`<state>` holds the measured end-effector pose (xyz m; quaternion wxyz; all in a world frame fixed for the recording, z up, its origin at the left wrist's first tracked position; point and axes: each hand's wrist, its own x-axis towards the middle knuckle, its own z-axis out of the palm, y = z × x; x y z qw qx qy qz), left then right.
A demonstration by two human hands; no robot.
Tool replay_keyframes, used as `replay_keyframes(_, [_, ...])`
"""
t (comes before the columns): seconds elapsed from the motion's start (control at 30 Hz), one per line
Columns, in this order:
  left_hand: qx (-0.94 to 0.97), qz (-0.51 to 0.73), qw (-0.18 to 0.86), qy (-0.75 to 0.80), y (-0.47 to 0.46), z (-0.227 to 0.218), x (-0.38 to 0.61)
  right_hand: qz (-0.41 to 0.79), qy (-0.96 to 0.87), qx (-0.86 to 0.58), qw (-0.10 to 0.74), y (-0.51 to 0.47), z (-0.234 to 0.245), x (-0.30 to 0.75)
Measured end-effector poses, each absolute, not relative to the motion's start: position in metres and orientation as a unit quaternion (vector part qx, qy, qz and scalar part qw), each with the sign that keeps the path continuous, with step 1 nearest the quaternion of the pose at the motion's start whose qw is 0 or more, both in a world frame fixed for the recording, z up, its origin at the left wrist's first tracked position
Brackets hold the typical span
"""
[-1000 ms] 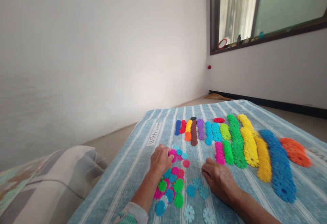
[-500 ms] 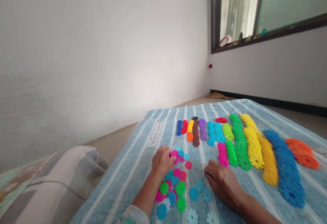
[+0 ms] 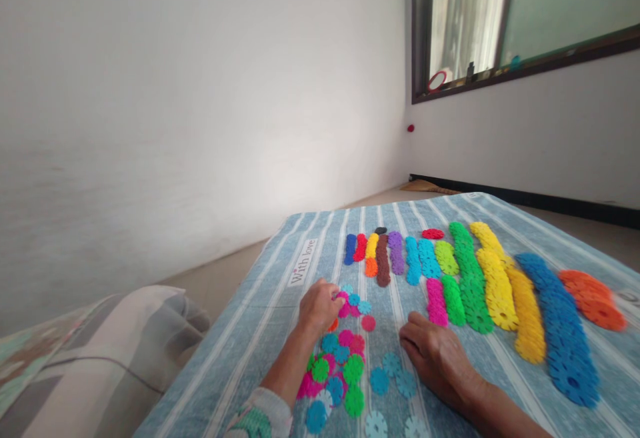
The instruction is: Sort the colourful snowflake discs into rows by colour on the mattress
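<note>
My left hand (image 3: pixel 316 306) is at the upper end of a loose scatter of notched plastic snowflake discs, its fingertips pinched on a pink snowflake disc (image 3: pixel 342 301). Below it lie mixed blue, pink, white and green discs (image 3: pixel 355 369), some overlapping. My right hand (image 3: pixel 440 353) rests closed on the cloth, knuckles up; whatever its curled fingers hold, if anything, is hidden. Just left of that hand are several light blue discs (image 3: pixel 393 365). Beyond it, a pink row of overlapping discs (image 3: pixel 437 301) sits beside a short green row (image 3: pixel 454 300).
Sorted rows of discs stretch across the striped blue cloth (image 3: pixel 260 331), among them a long blue row (image 3: pixel 560 331), a yellow row (image 3: pixel 497 288) and an orange row (image 3: pixel 593 299). A grey-striped cushion or bedding (image 3: pixel 115 358) lies at the left. White wall (image 3: pixel 200 91) rises behind.
My left hand has shifted slightly up and away, uncovering an orange-red disc beside the wrist. My right hand stays in place.
</note>
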<state>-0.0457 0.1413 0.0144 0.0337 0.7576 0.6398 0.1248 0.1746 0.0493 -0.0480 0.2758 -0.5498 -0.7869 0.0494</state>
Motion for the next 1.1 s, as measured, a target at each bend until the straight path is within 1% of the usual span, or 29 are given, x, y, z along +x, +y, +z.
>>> replay_keyframes(0.43, [0.768,0.108,0.060,0.628,0.146,0.016,-0.045,0.045,-0.784,-0.555,0.275,0.049,-0.047,0.175])
replay_keyframes(0.87, [0.756,0.145,0.081,0.633,0.150,0.010,-0.045,0.042,-0.783,-0.561,0.266,0.046,-0.032,0.173])
replay_keyframes(1.1, [0.755,0.153,0.097,0.630,0.152,0.010,-0.045,0.039,-0.780,-0.564,0.269,0.046,-0.034,0.173])
